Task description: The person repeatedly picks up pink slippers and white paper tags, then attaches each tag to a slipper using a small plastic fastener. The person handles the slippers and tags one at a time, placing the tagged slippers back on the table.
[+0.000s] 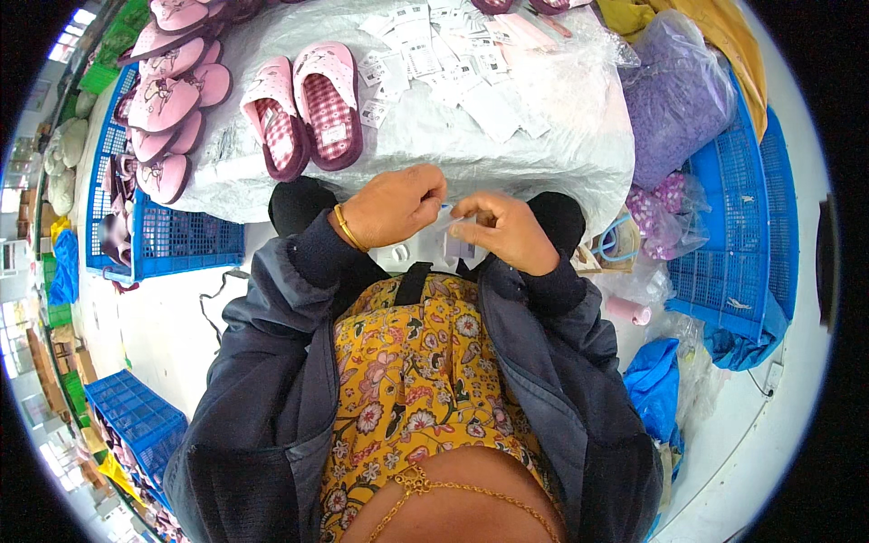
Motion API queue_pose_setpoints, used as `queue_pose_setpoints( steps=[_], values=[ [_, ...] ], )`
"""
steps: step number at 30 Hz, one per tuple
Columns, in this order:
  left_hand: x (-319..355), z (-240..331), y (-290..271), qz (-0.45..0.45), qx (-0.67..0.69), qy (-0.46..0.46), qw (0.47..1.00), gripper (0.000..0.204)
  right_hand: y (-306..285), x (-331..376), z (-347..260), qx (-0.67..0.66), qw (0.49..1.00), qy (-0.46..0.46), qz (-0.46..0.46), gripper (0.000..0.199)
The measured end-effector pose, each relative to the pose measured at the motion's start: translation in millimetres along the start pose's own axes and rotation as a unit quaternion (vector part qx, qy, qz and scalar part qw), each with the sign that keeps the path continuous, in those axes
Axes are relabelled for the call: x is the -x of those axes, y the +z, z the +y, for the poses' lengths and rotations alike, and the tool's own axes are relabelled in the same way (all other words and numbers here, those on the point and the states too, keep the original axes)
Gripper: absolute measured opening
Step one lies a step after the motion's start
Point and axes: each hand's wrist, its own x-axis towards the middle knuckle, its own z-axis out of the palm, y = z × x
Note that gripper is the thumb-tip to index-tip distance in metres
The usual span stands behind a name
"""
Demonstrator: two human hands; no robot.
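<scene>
My left hand (396, 206), with a gold bangle at the wrist, is closed, its fingertips curled in toward the other hand. Close by on the right, my right hand (507, 230) is bent in a pinch. A small pale translucent piece (443, 220) shows between the two hands; its kind is too unclear to tell. Beyond them, a pair of pink slippers, the left slipper (277, 127) and the right slipper (327, 104), lies on the plastic-covered table (398, 149). Both have checked insoles and dark red edges.
White printed labels (418, 50) lie scattered on the table. Pink slippers (163, 104) are piled at the left above a blue crate (190, 237). At the right, a bag of purple material (679, 100) sits by more blue crates (733, 226). Another blue crate (136, 407) stands lower left.
</scene>
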Motion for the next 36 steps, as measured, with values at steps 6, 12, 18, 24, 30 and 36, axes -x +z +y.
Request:
queue_pose_setpoints(
  steps=[6, 12, 18, 24, 30, 36],
  values=[
    [-9, 14, -6, 0.024, 0.039, -0.023, 0.999, 0.011, 14, -9, 2, -0.077, 0.978, -0.130, 0.141, 0.022],
    [-18, 6, -14, 0.046, 0.019, -0.017, 0.999, 0.014, 18, -14, 10, -0.085, 0.977, -0.109, 0.161, 0.019],
    [-39, -56, -76, 0.083, -0.423, 0.048, 0.901, 0.027, 14, -15, 16, -0.101, 0.977, -0.098, 0.163, 0.016],
    [-58, -84, -81, -0.019, -0.535, 0.016, 0.845, 0.027, 13, -14, 18, -0.077, 0.979, -0.072, 0.175, 0.015],
    [-68, -87, -93, -0.009, -0.474, 0.028, 0.880, 0.023, 17, -14, 28, -0.107, 0.974, -0.094, 0.175, 0.014],
    [-60, -79, -107, 0.063, -0.309, 0.021, 0.949, 0.017, 16, -9, 12, -0.105, 0.980, -0.084, 0.145, 0.016]
  ],
)
